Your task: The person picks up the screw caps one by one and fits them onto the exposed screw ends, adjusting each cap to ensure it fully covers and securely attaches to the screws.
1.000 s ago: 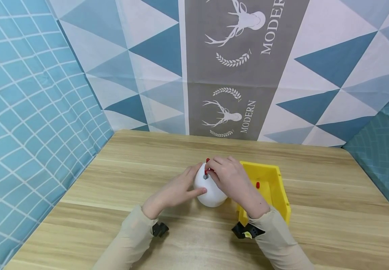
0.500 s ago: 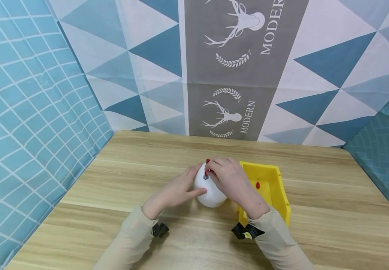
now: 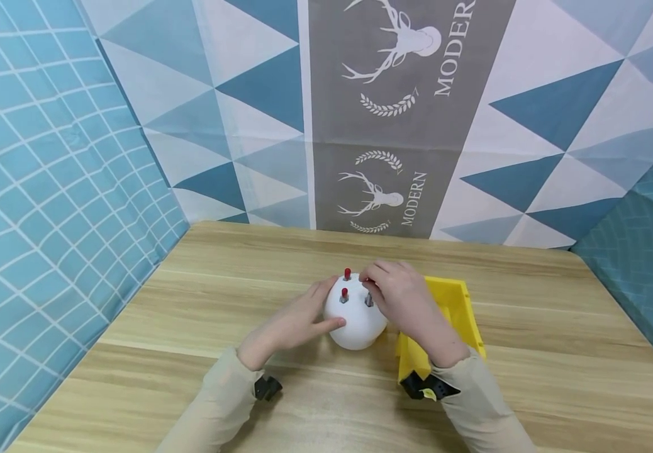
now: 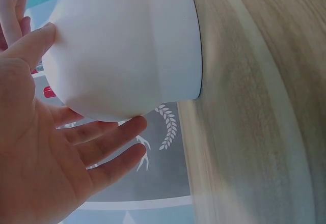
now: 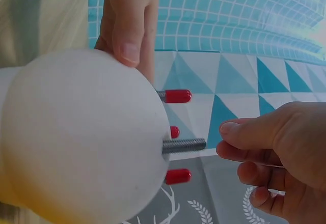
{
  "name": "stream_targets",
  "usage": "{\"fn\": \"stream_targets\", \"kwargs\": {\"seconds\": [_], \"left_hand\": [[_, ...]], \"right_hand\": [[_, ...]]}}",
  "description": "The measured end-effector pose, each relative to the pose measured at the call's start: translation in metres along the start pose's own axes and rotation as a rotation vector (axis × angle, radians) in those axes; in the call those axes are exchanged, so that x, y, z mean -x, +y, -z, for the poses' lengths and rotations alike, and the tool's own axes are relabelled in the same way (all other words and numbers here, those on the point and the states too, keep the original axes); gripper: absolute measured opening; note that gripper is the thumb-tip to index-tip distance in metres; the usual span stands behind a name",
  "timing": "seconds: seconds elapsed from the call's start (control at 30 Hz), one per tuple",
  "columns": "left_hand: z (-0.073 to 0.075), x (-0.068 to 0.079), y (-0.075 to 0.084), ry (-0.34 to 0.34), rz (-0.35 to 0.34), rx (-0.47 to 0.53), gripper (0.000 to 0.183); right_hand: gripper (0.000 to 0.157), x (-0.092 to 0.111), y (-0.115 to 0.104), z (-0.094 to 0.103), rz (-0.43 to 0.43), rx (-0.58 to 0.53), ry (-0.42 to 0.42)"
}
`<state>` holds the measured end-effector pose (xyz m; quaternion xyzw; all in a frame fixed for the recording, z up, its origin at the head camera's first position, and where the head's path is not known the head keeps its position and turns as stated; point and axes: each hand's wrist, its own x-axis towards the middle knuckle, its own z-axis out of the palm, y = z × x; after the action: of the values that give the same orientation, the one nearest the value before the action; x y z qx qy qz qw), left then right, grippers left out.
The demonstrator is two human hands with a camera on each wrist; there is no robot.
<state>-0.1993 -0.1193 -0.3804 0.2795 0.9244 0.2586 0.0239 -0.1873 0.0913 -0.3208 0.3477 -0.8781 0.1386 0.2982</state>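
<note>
A white rounded dome stands on the table, with upright threaded studs on top. In the right wrist view three studs wear red caps, and one stud shows bare metal thread. My left hand holds the dome's left side between thumb and fingers; the left wrist view shows some fingers reaching out past its surface. Just off the bare stud's tip is my right hand, thumb and index close together, the other fingers loosely curled. Nothing shows between its fingertips.
An open yellow bin stands right of the dome, partly behind my right forearm. The wooden table runs back to a patterned cloth. A blue tile-print cloth hangs on the left.
My right hand has let go of a red cap on the front left stud and moved right, to the bare stud. My left hand stays on the dome.
</note>
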Motion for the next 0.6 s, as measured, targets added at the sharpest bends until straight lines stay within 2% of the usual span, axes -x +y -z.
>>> {"fn": "stream_targets", "kwargs": {"seconds": [0.3,0.6], "left_hand": [[-0.001,0.0,0.0,-0.006,0.017,-0.013,0.085],[-0.001,0.001,0.001,-0.007,0.026,-0.01,0.086]], "right_hand": [[0.01,0.012,0.014,0.006,-0.057,-0.005,-0.019],[0.009,0.022,0.024,0.009,-0.102,0.042,-0.058]]}}
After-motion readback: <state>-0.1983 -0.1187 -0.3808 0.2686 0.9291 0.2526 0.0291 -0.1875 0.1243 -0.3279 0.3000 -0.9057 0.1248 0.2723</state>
